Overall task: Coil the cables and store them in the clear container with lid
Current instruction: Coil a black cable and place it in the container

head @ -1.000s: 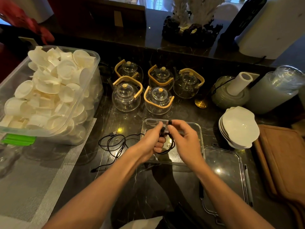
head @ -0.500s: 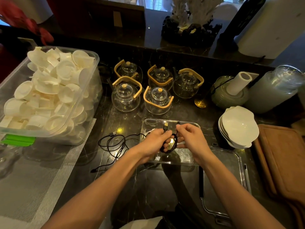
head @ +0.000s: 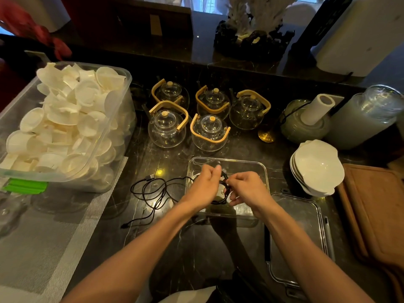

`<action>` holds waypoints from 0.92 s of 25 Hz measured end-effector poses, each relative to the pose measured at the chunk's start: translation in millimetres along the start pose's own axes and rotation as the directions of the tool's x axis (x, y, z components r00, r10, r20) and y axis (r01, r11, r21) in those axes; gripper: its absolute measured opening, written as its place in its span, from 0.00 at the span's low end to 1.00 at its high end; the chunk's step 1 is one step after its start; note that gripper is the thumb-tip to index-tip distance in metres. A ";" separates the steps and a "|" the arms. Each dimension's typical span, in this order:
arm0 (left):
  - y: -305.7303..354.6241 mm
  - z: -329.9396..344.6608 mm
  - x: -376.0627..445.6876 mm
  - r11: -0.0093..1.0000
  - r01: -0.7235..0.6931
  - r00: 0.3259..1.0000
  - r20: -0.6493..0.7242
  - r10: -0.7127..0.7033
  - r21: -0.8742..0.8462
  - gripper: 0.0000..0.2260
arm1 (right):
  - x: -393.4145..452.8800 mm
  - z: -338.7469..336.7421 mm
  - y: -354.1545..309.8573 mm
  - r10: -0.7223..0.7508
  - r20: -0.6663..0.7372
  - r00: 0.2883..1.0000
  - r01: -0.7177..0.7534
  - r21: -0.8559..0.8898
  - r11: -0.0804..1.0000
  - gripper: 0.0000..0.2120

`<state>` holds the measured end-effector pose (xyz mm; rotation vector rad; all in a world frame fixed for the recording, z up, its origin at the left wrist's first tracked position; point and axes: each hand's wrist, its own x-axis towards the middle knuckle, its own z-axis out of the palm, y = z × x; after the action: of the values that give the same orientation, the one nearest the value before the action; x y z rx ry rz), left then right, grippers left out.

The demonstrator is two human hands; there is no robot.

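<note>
Both hands are working over the clear container (head: 263,171), which is sitting open on the dark counter (head: 175,248) just near of the glass teapots (head: 167,127). The left hand (head: 204,186) is closing its fingers around a small black coiled cable (head: 225,193), holding the loops bunched, while the right hand (head: 246,189) is pinching the same coil from the right side, thumb and forefinger pressed on the strands, seemingly tucking or wrapping the loose end. The coil is hanging just above the container's floor, not yet resting in it as far as I can tell. A second black cable (head: 153,191) is lying uncoiled on the counter to the left of the container, one strand running toward the left hand (whether it is touching the wrist or passing under it, I cannot tell). The lid (head: 306,215) is lying flat to the right and nearer, apart from the container. The likeliest trouble: the coil is springing open the moment either pinch is easing, since nothing visible is binding the loops. The trailing strand of the loose cable might also be getting dragged by the left forearm and tangling with the coil. A careless elbow swing to the far side is risking the teapots, and to the right the stacked white bowls (head: 317,167).
</note>
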<state>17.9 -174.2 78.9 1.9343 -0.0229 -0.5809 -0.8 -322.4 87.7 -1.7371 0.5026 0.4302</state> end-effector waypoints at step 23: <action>3.3 -23.6 7.8 0.917 0.110 0.992 0.092 -0.081 -0.382 0.10 | -7.1 -10.4 2.5 -0.181 0.416 0.891 0.051 0.304 0.951 0.10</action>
<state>35.2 -157.5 86.2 1.5336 0.1316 -0.6682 -7.9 -332.3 91.7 -1.3264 0.1203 0.6129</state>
